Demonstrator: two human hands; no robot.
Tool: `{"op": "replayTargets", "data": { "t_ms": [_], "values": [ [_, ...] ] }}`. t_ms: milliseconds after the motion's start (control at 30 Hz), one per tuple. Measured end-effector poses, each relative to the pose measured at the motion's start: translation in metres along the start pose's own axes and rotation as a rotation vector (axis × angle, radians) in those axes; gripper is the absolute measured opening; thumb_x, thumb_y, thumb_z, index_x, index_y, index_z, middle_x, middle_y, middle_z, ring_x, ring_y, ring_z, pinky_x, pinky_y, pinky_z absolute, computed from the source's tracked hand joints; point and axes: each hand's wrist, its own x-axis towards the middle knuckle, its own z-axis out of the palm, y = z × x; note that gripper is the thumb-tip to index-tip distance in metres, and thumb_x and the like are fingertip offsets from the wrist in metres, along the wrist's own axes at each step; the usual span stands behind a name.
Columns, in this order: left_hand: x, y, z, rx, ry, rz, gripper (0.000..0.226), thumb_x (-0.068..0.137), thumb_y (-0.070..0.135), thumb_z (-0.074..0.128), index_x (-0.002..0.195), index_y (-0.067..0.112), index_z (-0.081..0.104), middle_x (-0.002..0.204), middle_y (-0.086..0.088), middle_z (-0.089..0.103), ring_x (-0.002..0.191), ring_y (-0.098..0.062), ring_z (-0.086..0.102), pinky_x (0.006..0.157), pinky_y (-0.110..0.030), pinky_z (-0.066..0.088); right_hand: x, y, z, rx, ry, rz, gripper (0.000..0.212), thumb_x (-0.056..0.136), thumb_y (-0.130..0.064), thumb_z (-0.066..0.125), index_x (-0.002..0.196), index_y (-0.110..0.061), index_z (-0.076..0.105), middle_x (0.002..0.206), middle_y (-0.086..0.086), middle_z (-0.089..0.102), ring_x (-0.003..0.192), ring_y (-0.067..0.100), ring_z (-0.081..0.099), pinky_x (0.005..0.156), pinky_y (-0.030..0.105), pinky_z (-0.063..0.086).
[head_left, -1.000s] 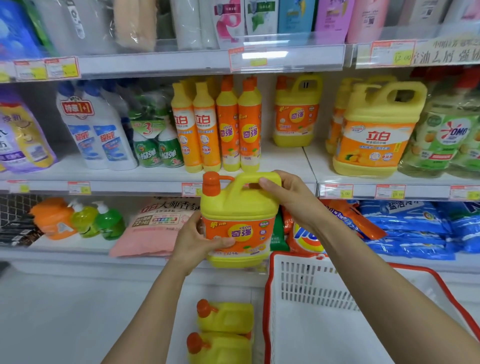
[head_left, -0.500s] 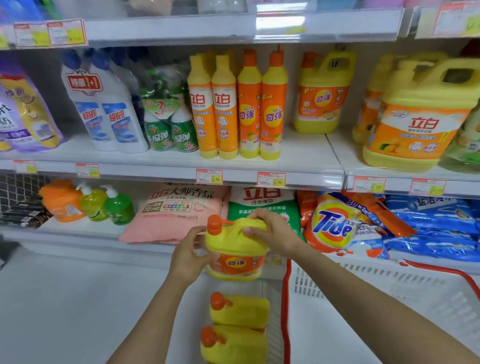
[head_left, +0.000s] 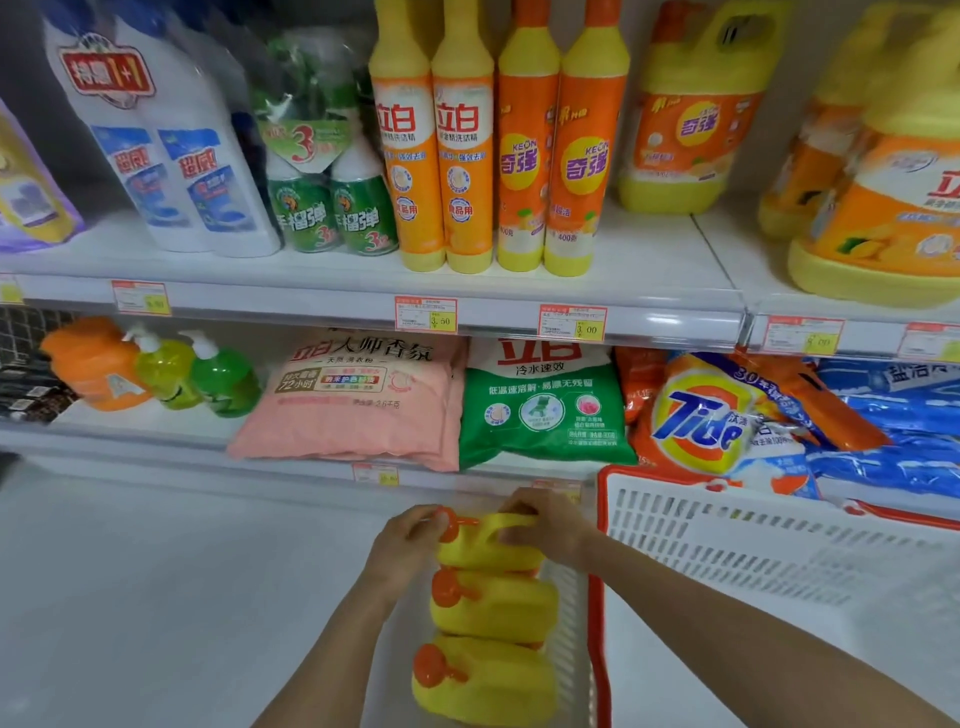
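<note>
Far to the left, low on the shelf (head_left: 156, 439), stand an orange bottle (head_left: 93, 364) and two green pump bottles (head_left: 197, 379). Next to them lies a pink bag (head_left: 353, 410), then a green bag (head_left: 540, 410). Down below is the white floor (head_left: 156, 597). The person's left hand (head_left: 408, 545) is curled on the left side of a yellow jug (head_left: 493, 551), with its fingers right by the orange cap (head_left: 448, 525). The jug is down low in front of the shelf, just left of the basket (head_left: 753, 540). It is at the far end of a row and touches the next of two more jugs (head_left: 493, 603) that stand on the floor nearer to the person. I cannot tell if the held jug touches the floor. The right hand (head_left: 550, 525) is wrapped round the handle on top of the jug. The basket is white with a red rim, close beside all three jugs. Above it, on the shelf, lies an orange Tide bag (head_left: 701, 415)
</note>
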Motion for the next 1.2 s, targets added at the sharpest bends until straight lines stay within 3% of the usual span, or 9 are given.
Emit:
{"op": "replayTargets", "data": {
  "t_ms": [167,400,533,600,767,833,933,1033,1200],
  "values": [
    [0.011,-0.005,0.006,0.134,-0.015,0.023,0.027,0.102,0.026,0.05,0.122,0.013,0.063,0.118,-0.006,0.066,0.112,-0.024,0.059,0.1,-0.039,0.046,0.008,0.009,0.002,-0.001,-0.074,0.044,0.031,0.089,-0.019,0.072,0.116,-0.006,0.063,0.104,0.001,0.056,0.098,0.017,0.053,0.074,0.021,0.04],
    [0.014,0.017,0.008,0.465,0.06,0.067,0.04,0.101,0.03,0.05,0.138,0.013,0.051,0.139,-0.008,0.055,0.124,-0.024,0.054,0.102,-0.03,0.041,0.0,-0.015,-0.03,-0.113,-0.145,-0.016,0.042,0.095,-0.018,0.064,0.135,-0.008,0.054,0.133,0.01,0.059,0.122,0.026,0.056,0.102,0.034,0.045],
    [0.003,0.102,0.02,0.393,0.333,0.602,0.024,0.099,0.013,0.053,0.12,0.016,0.064,0.115,-0.002,0.065,0.095,-0.015,0.06,0.08,-0.033,0.049,-0.025,-0.051,-0.107,0.076,0.135,-0.289,0.025,0.096,-0.013,0.062,0.121,-0.012,0.064,0.113,0.002,0.069,0.103,0.018,0.068,0.092,0.028,0.055],
    [-0.002,0.155,0.033,0.407,0.407,0.882,0.024,0.098,0.011,0.052,0.117,0.017,0.066,0.109,0.003,0.061,0.096,-0.012,0.056,0.076,-0.029,0.044,-0.043,-0.066,-0.154,0.23,0.293,-0.406,0.015,0.097,-0.013,0.062,0.108,-0.02,0.069,0.098,-0.001,0.073,0.09,0.013,0.072,0.085,0.025,0.057],
    [0.011,0.249,0.063,0.593,0.335,1.202,0.031,0.097,0.018,0.049,0.124,0.01,0.062,0.126,-0.006,0.059,0.12,-0.023,0.05,0.101,-0.036,0.038,-0.04,-0.077,-0.262,0.479,0.752,-0.481,0.014,0.096,0.0,0.056,0.104,-0.008,0.065,0.082,0.006,0.066,0.077,0.021,0.063,0.08,0.04,0.056],
    [0.025,0.261,0.069,0.723,0.273,1.157,0.034,0.099,0.017,0.054,0.131,0.01,0.059,0.139,-0.01,0.053,0.133,-0.03,0.042,0.113,-0.044,0.029,-0.019,-0.074,-0.295,0.526,0.867,-0.392,0.02,0.096,0.0,0.056,0.116,-0.001,0.058,0.094,0.01,0.06,0.086,0.02,0.058,0.085,0.042,0.052],
    [0.043,0.26,0.071,0.863,0.244,1.042,0.04,0.102,0.029,0.046,0.14,0.017,0.053,0.151,-0.004,0.042,0.146,-0.023,0.025,0.121,-0.042,0.014,0.019,-0.063,-0.325,0.565,0.826,-0.206,0.043,0.097,-0.009,0.058,0.137,-0.006,0.042,0.126,0.014,0.056,0.11,0.021,0.055,0.099,0.037,0.046],
    [0.056,0.255,0.073,0.9,0.255,1.1,0.038,0.103,0.033,0.044,0.132,0.016,0.061,0.143,-0.004,0.054,0.146,-0.024,0.028,0.118,-0.046,0.023,0.057,-0.054,-0.338,0.636,0.765,-0.111,0.059,0.098,-0.018,0.061,0.148,-0.015,0.03,0.144,0.009,0.049,0.131,0.027,0.048,0.106,0.034,0.039],
    [0.073,0.247,0.074,0.883,0.284,1.175,0.046,0.103,0.038,0.03,0.134,0.021,0.059,0.139,0.004,0.057,0.147,-0.017,0.026,0.116,-0.047,0.029,0.101,-0.038,-0.359,0.617,0.838,-0.001,0.091,0.095,-0.032,0.065,0.158,-0.017,0.002,0.162,0.007,0.026,0.145,0.029,0.031,0.118,0.047,0.029]
  ]
}}
